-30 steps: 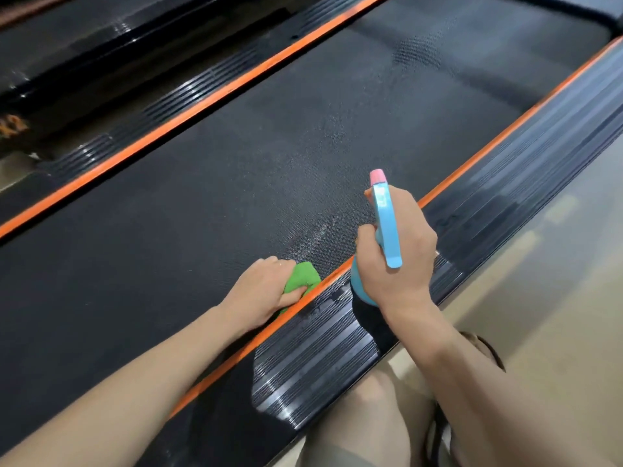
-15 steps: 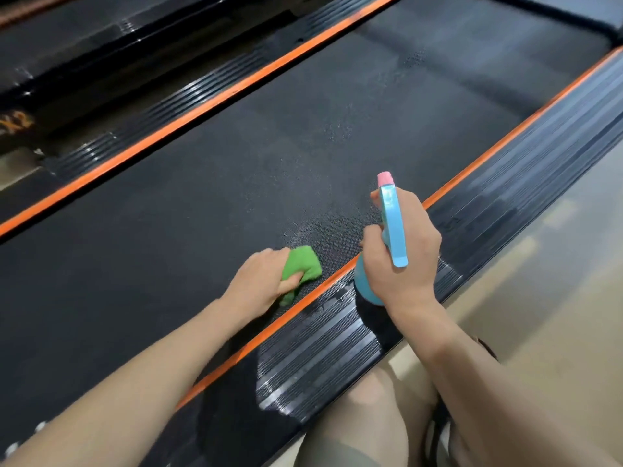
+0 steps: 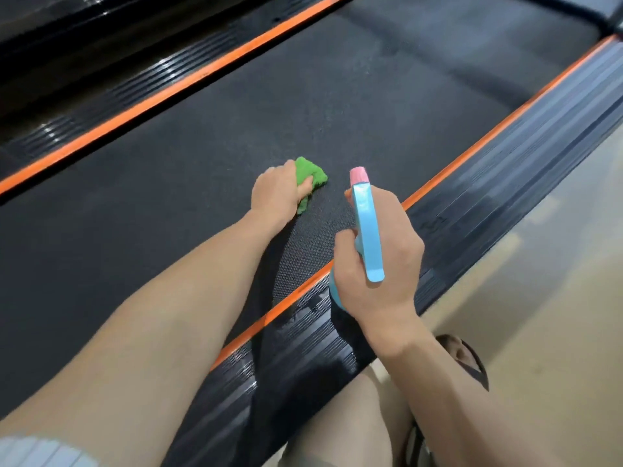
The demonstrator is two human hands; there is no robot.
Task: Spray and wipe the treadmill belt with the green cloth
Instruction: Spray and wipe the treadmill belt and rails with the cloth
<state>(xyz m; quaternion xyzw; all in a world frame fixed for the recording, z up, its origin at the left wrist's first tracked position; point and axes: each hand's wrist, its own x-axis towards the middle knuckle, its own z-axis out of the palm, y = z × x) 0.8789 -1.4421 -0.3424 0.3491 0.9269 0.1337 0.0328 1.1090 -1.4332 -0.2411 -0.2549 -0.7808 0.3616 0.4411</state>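
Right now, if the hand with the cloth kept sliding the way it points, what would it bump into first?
Probably nothing soon. The left hand pushes the cloth up the belt, and only bare belt shows ahead. It seems aimed along the belt, not at the orange stripe, though the angle is hard to judge.

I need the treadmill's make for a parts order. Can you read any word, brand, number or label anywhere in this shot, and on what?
None can be read: no lettering shows on the treadmill belt, the side rail, the spray bottle or the green cloth.
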